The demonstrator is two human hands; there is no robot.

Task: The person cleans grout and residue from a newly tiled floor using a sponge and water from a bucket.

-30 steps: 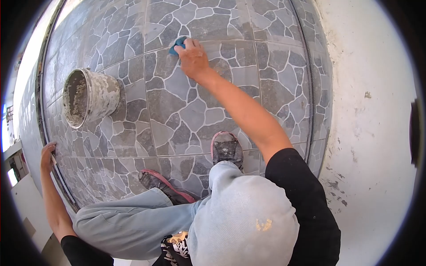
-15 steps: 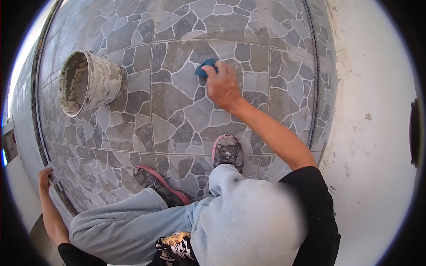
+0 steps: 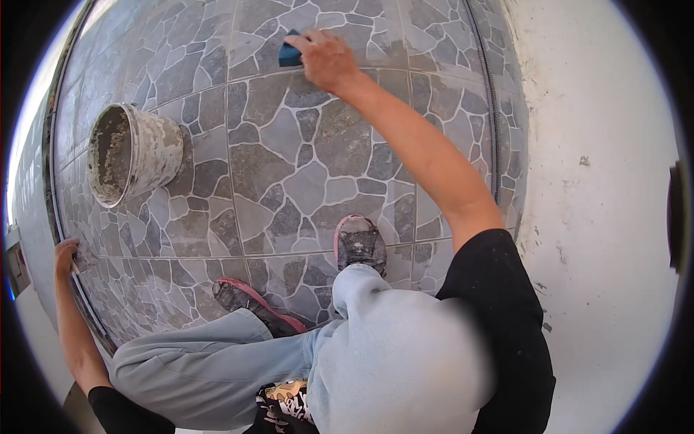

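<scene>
My right hand [image 3: 329, 59] is closed on a dark blue sponge [image 3: 290, 50] at the far part of the tiled floor [image 3: 303, 188]. The sponge is against the grey stone-patterned tile, just past a straight joint. At the far left, my left hand [image 3: 66, 254] is closed beside the floor's edge. Something greyish and flat [image 3: 85, 257] shows at its fingers, too small to name.
A mortar-crusted bucket [image 3: 137, 154] stands on the tiles at left. My two worn shoes [image 3: 360, 246] are on the floor near me. A dark strip [image 3: 491, 101] runs along the right side, beside a pale wall [image 3: 578, 217]. A dark rail [image 3: 52, 181] edges the left side.
My right hand has moved the sponge forward and slightly left, across a tile joint. My left hand has also moved forward along the left edge. The view has shifted slightly.
</scene>
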